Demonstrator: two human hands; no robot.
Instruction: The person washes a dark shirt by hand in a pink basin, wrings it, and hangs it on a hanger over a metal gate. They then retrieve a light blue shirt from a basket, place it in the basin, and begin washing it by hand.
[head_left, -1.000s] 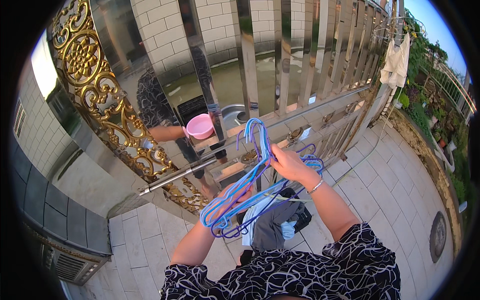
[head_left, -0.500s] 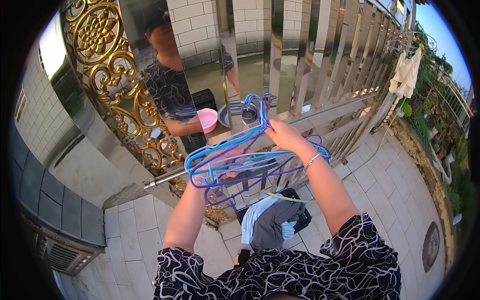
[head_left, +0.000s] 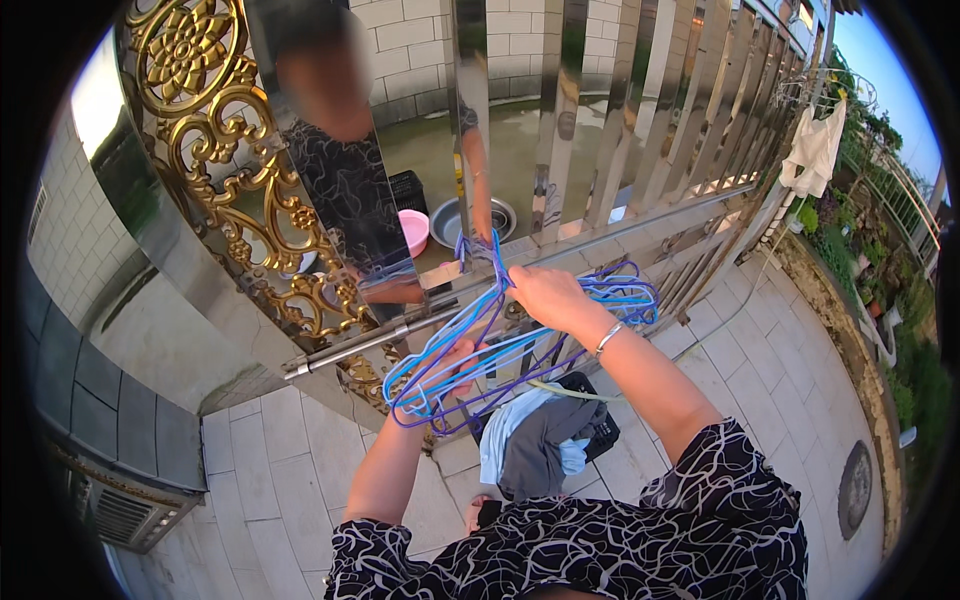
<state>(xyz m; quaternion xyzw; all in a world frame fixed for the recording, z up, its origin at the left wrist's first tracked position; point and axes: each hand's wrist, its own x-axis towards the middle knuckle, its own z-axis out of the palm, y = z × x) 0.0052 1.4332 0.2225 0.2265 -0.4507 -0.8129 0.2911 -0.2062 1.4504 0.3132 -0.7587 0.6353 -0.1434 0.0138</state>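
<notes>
A bunch of blue and purple clothes hangers (head_left: 498,268) spans the space in front of the metal gate. My right hand (head_left: 552,298) is closed around them just below the hooks, which point up toward the gate bars. Behind their left ends is my left hand (head_left: 452,368), fingers curled about the hanger frames and partly hidden by them. Below, on the paving, stands a black basket (head_left: 604,437) with a dark grey garment (head_left: 540,450) and a light blue garment (head_left: 503,428) draped in and over it.
The shiny gate has upright bars (head_left: 550,150), gold scrollwork (head_left: 225,180) and a sliding bolt (head_left: 345,352). A pink basin (head_left: 412,232) and a metal basin (head_left: 508,212) show beyond it. A white cloth (head_left: 812,150) hangs at the right, beside plants.
The hangers have tilted and come lower, their hooks shifting down and slightly left. My right hand moved down and left with them; my left hand also sank lower.
</notes>
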